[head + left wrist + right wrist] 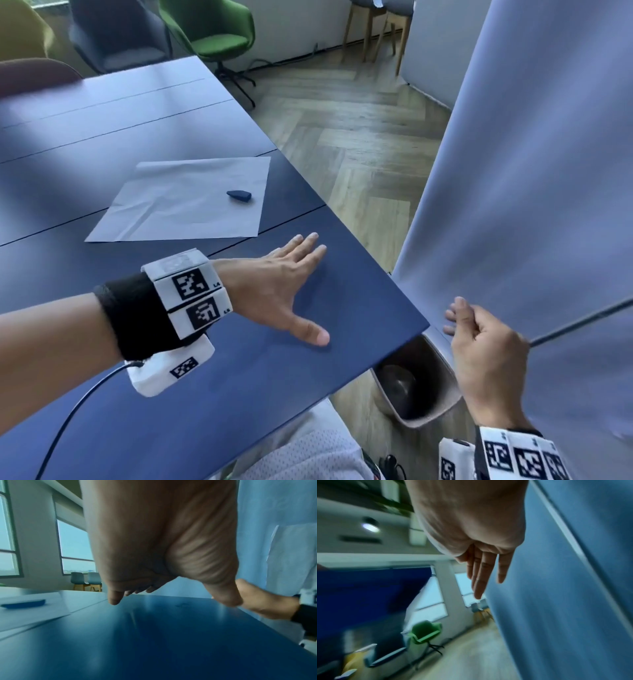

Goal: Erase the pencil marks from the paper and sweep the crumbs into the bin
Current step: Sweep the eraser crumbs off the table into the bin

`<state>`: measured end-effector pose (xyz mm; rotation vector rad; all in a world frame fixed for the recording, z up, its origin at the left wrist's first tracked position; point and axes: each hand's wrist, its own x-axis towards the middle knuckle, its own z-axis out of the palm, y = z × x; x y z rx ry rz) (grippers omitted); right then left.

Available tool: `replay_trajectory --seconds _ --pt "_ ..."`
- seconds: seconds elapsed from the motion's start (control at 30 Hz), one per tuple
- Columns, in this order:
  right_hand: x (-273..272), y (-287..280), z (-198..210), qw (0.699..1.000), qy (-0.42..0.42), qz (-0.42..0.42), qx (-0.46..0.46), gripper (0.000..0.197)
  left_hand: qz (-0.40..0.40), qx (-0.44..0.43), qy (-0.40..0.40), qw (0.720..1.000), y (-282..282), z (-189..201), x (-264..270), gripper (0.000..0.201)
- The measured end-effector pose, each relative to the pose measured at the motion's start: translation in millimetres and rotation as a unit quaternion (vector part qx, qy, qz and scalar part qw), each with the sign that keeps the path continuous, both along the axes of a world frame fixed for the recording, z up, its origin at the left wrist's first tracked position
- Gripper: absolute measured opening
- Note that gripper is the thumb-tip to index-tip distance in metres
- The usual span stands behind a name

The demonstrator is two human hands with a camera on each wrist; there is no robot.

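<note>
Fingers [310, 245] of the left hand [274, 291] lie straight and spread, palm down on the dark blue table [144, 394], grasping nothing. Off the table's corner at four o'clock, the right hand [486, 349] hangs in the air with its fingers loosely bent and empty; the right wrist view shows them nearly straight.

At eleven o'clock from the left hand, the paper [185, 202] lies flat near the table's right edge, with the blue eraser [239, 195] resting on it, well apart from both hands. Whether pencil marks or crumbs remain is too fine to see. Directly under the table corner stands the bin [418, 380], its mouth open, just below the right hand.

Right of the table runs bare herringbone floor [359, 144], bounded at three o'clock by a pale grey partition [531, 171]. A green chair [219, 31] stands at twelve o'clock.

Only the left wrist view shows windows [75, 545] and two stools [85, 581] beyond the table; only the head view shows the bin.
</note>
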<state>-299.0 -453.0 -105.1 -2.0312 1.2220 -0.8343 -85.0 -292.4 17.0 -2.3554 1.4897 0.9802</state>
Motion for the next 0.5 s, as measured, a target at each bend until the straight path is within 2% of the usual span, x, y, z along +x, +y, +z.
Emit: replay_trajectory --seconds 0.03,0.07,0.1,0.13,0.17,0.27,0.4,0.5 --pt "-4 -11 -17 0.999 0.0 -0.02 0.04 0.028 -0.013 0.007 -0.005 1.0 -4 -3 -2 0.135" --pt "-6 -21 -34 0.995 0.017 -0.036 0.086 0.037 -0.02 0.012 -0.013 1.0 -7 -6 -3 0.14" --pt "-8 -31 -54 0.99 0.05 -0.041 0.128 0.055 -0.023 0.016 -0.02 0.999 -10 -9 -3 0.143" --pt "-11 -39 -73 0.981 0.1 -0.048 0.161 0.065 -0.025 0.02 -0.025 0.999 -12 -12 -3 0.145" --pt "-12 -47 -92 0.968 0.15 -0.05 0.194 0.067 -0.026 0.02 -0.032 0.999 -13 -14 -2 0.146" --pt "-16 -60 -146 0.905 0.246 -0.074 0.339 0.053 -0.02 0.005 -0.039 0.999 -12 -19 -1 0.147" --pt "-32 -59 -225 0.813 0.279 -0.078 0.506 0.052 -0.008 0.001 -0.028 1.0 -12 -23 -1 0.15" --pt "-50 -65 -312 0.778 0.279 -0.067 0.559 0.056 0.011 0.001 -0.019 1.0 -13 -24 3 0.151"
